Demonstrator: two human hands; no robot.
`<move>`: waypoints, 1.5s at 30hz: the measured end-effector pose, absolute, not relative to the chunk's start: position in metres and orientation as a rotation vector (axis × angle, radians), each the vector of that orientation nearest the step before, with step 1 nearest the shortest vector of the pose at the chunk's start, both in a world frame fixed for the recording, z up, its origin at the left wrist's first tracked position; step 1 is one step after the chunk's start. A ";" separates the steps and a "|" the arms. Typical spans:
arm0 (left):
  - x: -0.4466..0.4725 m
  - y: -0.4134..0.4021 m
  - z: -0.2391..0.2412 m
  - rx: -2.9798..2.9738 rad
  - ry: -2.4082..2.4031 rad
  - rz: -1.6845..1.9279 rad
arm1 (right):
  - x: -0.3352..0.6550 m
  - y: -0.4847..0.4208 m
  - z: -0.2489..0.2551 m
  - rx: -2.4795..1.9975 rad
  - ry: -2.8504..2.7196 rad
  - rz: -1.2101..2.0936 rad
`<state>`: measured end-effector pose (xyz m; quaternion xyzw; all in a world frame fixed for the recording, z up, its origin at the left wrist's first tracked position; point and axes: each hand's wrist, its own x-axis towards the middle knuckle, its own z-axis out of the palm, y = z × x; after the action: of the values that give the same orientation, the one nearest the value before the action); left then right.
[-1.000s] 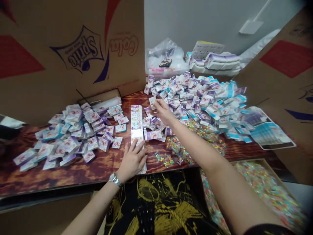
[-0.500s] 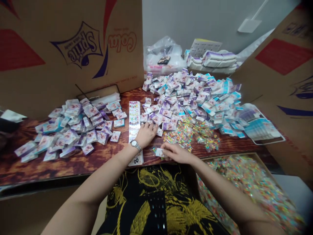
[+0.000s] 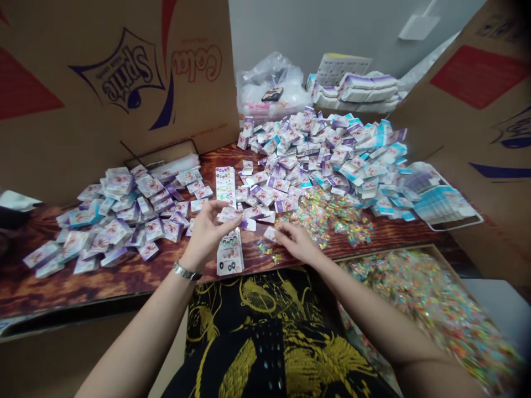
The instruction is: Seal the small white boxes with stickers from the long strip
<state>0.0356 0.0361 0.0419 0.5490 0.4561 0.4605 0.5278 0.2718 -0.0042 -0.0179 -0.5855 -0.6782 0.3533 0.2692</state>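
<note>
Where the left hand (image 3: 207,235) is positioned, at the centre of the frame, its thumb and fingers grasp a small printed carton (image 3: 228,214); the lettering on this carton is too small to read. The right hand (image 3: 297,242), right of centre, pinches a small white piece (image 3: 270,234) in its fingertips; whether this is a carton or a card cannot be told. A metal-banded watch (image 3: 187,271) encircles the left wrist.

Beneath the left hand, a strip of printed sheets (image 3: 225,182) with rows of coloured round motifs lies on the wood-patterned table (image 3: 37,287). Small sachets (image 3: 317,215) with multicoloured contents lie just beyond the right hand. A pile of cartons (image 3: 118,229) occupies the left of the frame; a larger carton heap (image 3: 332,152), purple and blue on white, occupies the centre right. An open box (image 3: 452,275) at lower right contains more sachets.

At upper left, a large cardboard box (image 3: 199,110) bears "Sprite" in blue and "Cola" in red; its finer print is illegible. A second cardboard box (image 3: 423,116), upper right, shows a red diamond. Between them stand a clear plastic bag (image 3: 265,77) and a printed sheet (image 3: 342,66), its text unreadable.
</note>
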 end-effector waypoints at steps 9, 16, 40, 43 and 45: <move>-0.003 -0.008 0.040 0.732 0.963 1.086 | 0.246 -0.012 -0.033 -1.721 -1.956 0.843; -0.009 -0.015 0.032 0.429 0.830 1.254 | 0.281 -0.004 -0.029 -1.869 -1.895 0.744; 0.006 -0.038 0.018 1.185 0.894 0.878 | 0.247 -0.025 0.012 -1.571 -1.712 1.026; 0.003 -0.035 0.016 1.563 1.078 0.924 | 0.242 -0.025 0.029 -1.432 -1.733 1.054; 0.001 -0.033 0.016 1.776 1.205 0.947 | 0.240 -0.025 0.037 -1.394 -1.743 1.017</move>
<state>0.0011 -0.0331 0.0165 0.6979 0.4736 0.3723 0.3874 0.2397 -0.0247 0.0372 -0.5349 -0.6688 0.3904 0.3379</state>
